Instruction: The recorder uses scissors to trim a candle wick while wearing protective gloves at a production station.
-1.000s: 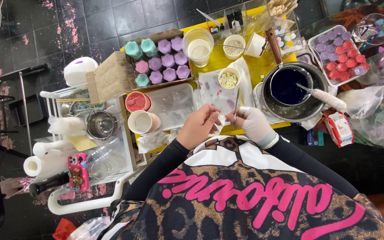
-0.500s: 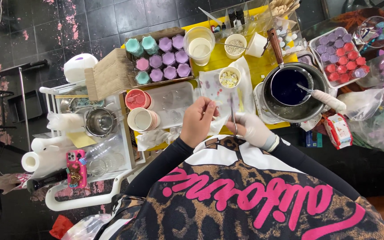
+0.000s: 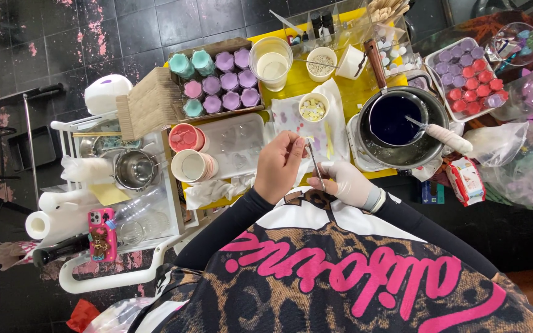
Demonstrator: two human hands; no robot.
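Note:
My bare left hand (image 3: 279,166) is pinched shut at the top end of a thin metal tool (image 3: 313,161). My right hand (image 3: 343,184), in a white glove, grips the lower end of the same tool. Both hands hover close to my chest, over a white cloth (image 3: 291,120) on the yellow table (image 3: 353,89). A small white cup of pastel bits (image 3: 313,108) stands just beyond them. A clear mould tray (image 3: 235,145) lies to the left of my left hand.
A pot of dark blue liquid (image 3: 396,120) with a white-handled tool (image 3: 445,137) sits at right. Purple and teal filled cups (image 3: 217,83) fill a box behind. Red and purple cups (image 3: 467,77) lie far right. A cart at left holds a steel bowl (image 3: 134,168), paper rolls (image 3: 57,216) and a pink phone (image 3: 102,234).
My hands have drawn closer together, and the gloved right hand has come slightly back toward my body. The thin tool is now held between both hands.

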